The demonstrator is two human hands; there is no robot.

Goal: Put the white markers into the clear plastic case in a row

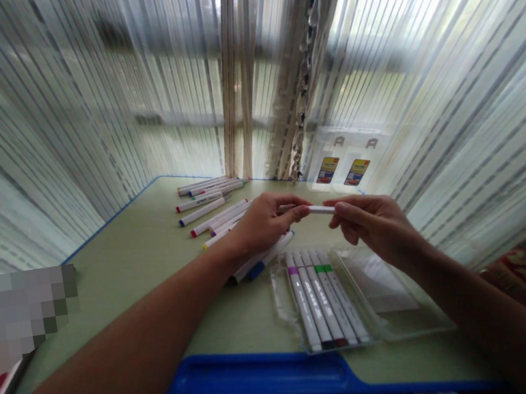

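Observation:
A white marker (321, 209) is held level between my two hands, above the table. My left hand (269, 221) pinches its left end with thumb and fingers. The fingers of my right hand (374, 220) are closed on its right end. Below them lies an open clear plastic case (368, 303) with several white markers (319, 300) side by side in its left half; purple and green bands show near their tops. Loose white markers with coloured ends (203, 211) are spread beyond and under my left hand, which hides part of them.
The pale green table (126, 270) has a blue edge and a blue tray groove (260, 375) at the front. A clear package with two labels (342, 169) stands at the back right. Sheer striped curtains (175, 72) hang behind. A partly blurred-out object (10, 327) sits at far left.

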